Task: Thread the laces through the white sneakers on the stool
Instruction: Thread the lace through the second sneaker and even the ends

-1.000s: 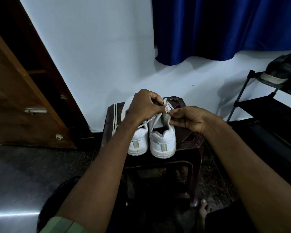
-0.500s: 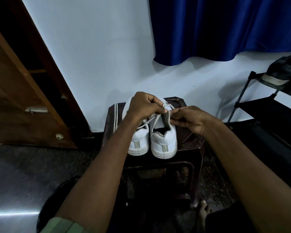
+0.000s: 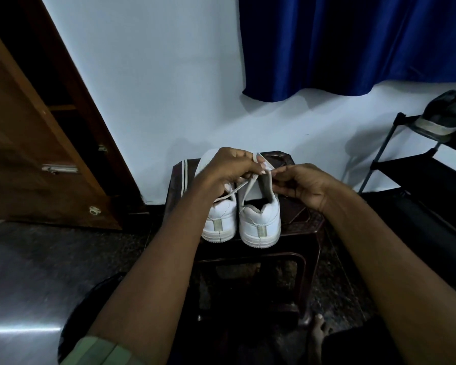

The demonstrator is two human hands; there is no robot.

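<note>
White wall point(image 3: 156, 88) fills the back; blue curtain point(image 3: 353, 43) hangs upper right, hem clear of the floor. Brown wooden door point(image 3: 24, 154) stands at left with a metal latch point(image 3: 59, 169). Dark speckled floor point(image 3: 37, 272) below. Black shoe rack point(image 3: 419, 175) at right edge, a dark shoe point(image 3: 448, 119) on its top shelf.

Dark brown stool point(image 3: 303, 219) against the wall, centre frame. A loose striped lace point(image 3: 184, 177) lies along its left edge. Two white sneakers sit on the seat side by side, heels toward the camera, touching or nearly so: left sneaker point(image 3: 219, 222), right sneaker point(image 3: 259, 225).

Left hand point(image 3: 229, 167) is over the left sneaker's front, fingers curled, pinching a white lace point(image 3: 244, 184) near its tip above the right sneaker's tongue. The lace runs down and left across the left sneaker's opening. Right hand point(image 3: 300, 184) is just beside the right sneaker's outer side, fingers curled, thumb and forefinger pinching the lace close to the left hand's fingertips. Which eyelet the lace passes through cannot be told.

A bare foot point(image 3: 319, 333) shows under the stool's near edge.
</note>
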